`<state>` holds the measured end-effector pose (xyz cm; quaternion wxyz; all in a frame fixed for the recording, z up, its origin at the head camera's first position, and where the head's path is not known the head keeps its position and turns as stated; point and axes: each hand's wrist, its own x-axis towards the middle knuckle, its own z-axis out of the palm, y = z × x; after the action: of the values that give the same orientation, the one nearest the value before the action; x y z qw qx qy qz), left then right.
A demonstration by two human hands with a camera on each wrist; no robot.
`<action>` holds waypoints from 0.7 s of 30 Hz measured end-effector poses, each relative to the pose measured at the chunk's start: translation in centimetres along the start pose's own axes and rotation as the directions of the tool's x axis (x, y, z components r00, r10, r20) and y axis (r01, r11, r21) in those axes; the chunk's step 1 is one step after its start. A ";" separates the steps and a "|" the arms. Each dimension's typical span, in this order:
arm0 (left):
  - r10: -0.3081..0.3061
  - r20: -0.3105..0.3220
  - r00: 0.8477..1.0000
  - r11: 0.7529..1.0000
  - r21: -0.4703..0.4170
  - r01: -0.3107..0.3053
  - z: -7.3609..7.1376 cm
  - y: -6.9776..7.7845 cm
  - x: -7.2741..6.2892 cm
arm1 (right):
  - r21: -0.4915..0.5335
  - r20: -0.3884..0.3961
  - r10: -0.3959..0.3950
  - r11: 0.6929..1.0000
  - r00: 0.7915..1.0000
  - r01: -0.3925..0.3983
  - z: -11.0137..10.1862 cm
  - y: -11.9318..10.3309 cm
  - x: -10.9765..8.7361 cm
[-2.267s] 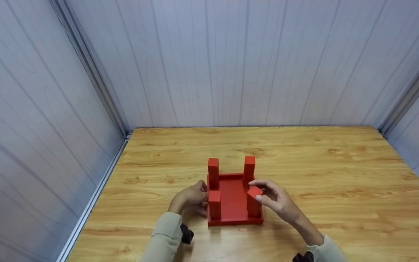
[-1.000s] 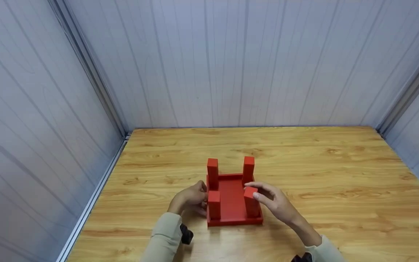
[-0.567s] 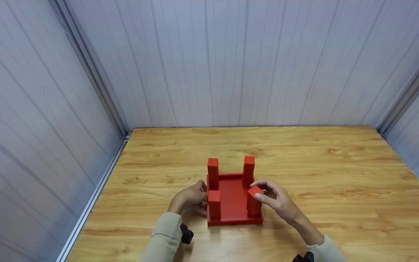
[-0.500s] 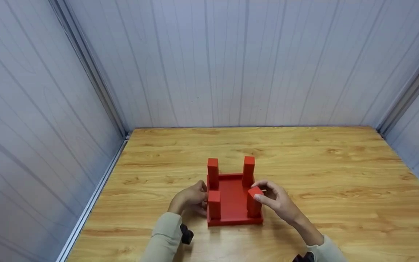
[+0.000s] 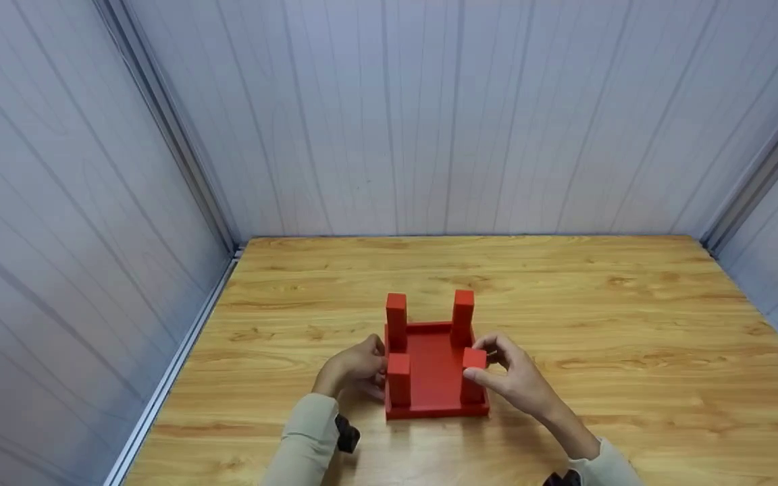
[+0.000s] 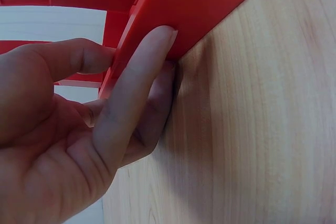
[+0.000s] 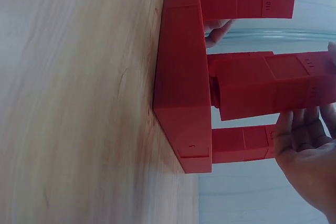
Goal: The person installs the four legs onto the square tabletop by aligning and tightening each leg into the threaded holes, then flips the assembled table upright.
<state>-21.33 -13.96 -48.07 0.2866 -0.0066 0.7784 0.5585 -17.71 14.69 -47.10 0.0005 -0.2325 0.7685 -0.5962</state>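
Observation:
A red, shallow-rimmed base (image 5: 429, 412) lies on the table with square red legs standing up at its corners, like a small table upside down. At its left side my left hand (image 5: 355, 364) grips the rim, thumb and fingers on the side wall in the left wrist view. My right hand (image 5: 517, 381) pinches the top of the near right leg (image 5: 473, 390) between thumb and fingers. In the right wrist view this leg (image 7: 268, 85) leans a little, with a narrow gap and a round connector at its foot. The near left leg (image 5: 399, 385) stands upright.
Two far legs, left (image 5: 396, 320) and right (image 5: 462, 320), rise at the back corners of the base. The wood-grain table (image 5: 598, 304) reaches back to pale panel walls (image 5: 416, 121). A metal rail (image 5: 173, 358) runs along the table's left edge.
The near right leg has turned under my right hand: its top sat askew half a second ago and is squared with the base now. My left hand and the base have stayed put.

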 end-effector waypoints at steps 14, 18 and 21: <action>-0.006 0.012 1.000 1.000 -0.022 0.006 -0.1 0.0 -0.1 | 0.259 0.231 -0.152 0.962 0.961 0.090 -0.8 -0.1 0.1; -0.010 0.004 1.000 1.000 -0.011 0.010 0.0 0.0 -0.2 | 0.331 0.261 -0.172 0.940 0.950 0.079 -1.1 -0.1 0.1; -0.014 -0.001 1.000 1.000 -0.010 0.014 -0.1 0.1 -0.2 | 0.332 0.266 -0.154 0.941 0.952 0.060 -1.3 -0.1 0.1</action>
<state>-21.24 -14.05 -47.93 0.2901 -0.0135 0.7756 0.5604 -18.16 15.81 -46.62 0.1173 -0.3554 0.6394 -0.6717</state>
